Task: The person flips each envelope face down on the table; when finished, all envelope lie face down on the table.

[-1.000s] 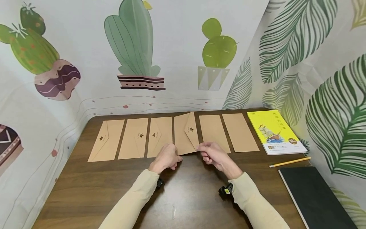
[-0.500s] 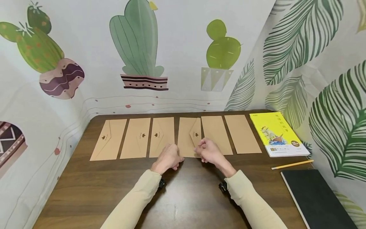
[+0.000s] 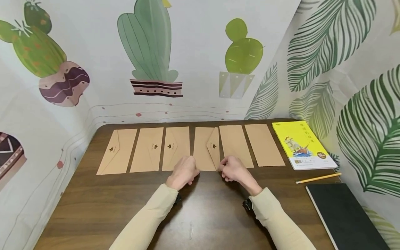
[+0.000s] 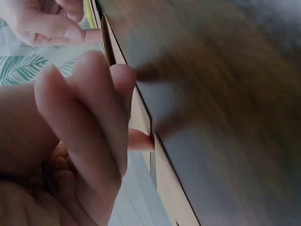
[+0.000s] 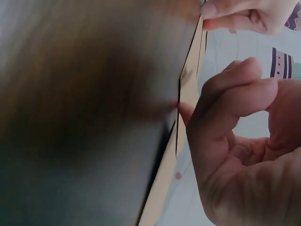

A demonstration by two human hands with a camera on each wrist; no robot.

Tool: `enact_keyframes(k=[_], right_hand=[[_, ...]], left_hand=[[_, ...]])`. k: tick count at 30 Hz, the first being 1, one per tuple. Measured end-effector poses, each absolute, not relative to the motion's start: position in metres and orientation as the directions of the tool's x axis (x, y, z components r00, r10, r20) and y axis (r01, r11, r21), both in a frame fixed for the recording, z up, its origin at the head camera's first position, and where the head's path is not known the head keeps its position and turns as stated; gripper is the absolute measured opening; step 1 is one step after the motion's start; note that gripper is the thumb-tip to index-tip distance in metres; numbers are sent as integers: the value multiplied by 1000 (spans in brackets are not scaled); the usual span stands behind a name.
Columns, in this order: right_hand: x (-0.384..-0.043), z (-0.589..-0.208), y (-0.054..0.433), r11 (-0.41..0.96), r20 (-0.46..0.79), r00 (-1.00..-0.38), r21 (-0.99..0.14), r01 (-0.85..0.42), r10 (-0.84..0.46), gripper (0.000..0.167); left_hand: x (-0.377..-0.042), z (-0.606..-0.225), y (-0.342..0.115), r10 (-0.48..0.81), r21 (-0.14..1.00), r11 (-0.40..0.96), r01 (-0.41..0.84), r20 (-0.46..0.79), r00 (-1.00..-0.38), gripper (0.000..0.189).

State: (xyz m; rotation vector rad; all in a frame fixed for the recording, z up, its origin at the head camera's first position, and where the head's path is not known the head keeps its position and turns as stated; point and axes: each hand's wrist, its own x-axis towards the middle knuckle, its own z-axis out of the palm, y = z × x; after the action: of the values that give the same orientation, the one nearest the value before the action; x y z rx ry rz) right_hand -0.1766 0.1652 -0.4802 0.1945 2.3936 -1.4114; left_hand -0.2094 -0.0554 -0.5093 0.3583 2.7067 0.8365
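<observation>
A row of brown paper envelopes lies near the table's back edge. Between my hands is an envelope (image 3: 201,147) with its pointed, crown-printed flap on the right side, now lying almost flat. At its near left corner, my left hand (image 3: 184,170) pinches the edge with curled fingers. My right hand (image 3: 234,170) is at the near right corner, fingertips on the edge and the other fingers folded. In the right wrist view, the right fingertip (image 5: 185,113) meets the envelope edge. Part of the neighbouring plain envelope (image 3: 235,144) is covered by the right hand.
Left of my hands lie several crown-printed envelopes, such as the leftmost one (image 3: 120,156). Another plain envelope (image 3: 264,146) lies to the right. Beyond it are a yellow book (image 3: 289,133), a pencil (image 3: 318,178) and a black notebook (image 3: 347,215). A printed wall covering (image 3: 200,69) rises behind the table.
The envelope between my hands has gone from a raised, slanted pose to lying straight and nearly flat. My right hand let its corner down and shifted slightly; the left stayed at its corner.
</observation>
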Motion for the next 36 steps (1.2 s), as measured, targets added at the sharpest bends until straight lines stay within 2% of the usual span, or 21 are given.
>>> enact_keyframes(k=[2, 6, 9, 14, 21, 25, 27, 33, 36], right_hand=[[-177, -481, 163, 455, -380, -922, -836, 307, -77, 19], [-177, -480, 161, 370, -400, -910, -866, 336, -111, 26], [-175, -477, 160, 358, -403, -910, -868, 345, -101, 37], [-172, -477, 160, 371, -407, -912, -856, 360, -53, 59], [-178, -480, 162, 187, -447, -882, -889, 419, -147, 38], [-182, -480, 165, 100, -462, -873, -887, 451, -155, 43], [-183, -480, 167, 78, -466, -872, -885, 459, -151, 39], [-190, -481, 172, 39, -472, -872, -881, 471, -134, 14], [-196, -482, 176, 17, -460, -873, -886, 464, -160, 19]], left_hand=[[-215, -525, -58, 334, 563, 804, 191, -161, -929, 42], [-214, -521, -58, 343, 540, 813, 219, -140, -929, 40], [-205, -495, -54, 324, 553, 814, 177, -181, -929, 40], [-196, -477, -49, 296, 534, 833, 143, -212, -931, 38], [-195, -475, -50, 275, 537, 837, 107, -242, -930, 37], [-197, -477, -53, 288, 556, 823, 113, -238, -928, 37], [-199, -482, -54, 290, 558, 822, 112, -241, -926, 37], [-195, -477, -55, 304, 563, 816, 132, -225, -926, 30], [-195, -476, -55, 305, 563, 816, 129, -231, -924, 25]])
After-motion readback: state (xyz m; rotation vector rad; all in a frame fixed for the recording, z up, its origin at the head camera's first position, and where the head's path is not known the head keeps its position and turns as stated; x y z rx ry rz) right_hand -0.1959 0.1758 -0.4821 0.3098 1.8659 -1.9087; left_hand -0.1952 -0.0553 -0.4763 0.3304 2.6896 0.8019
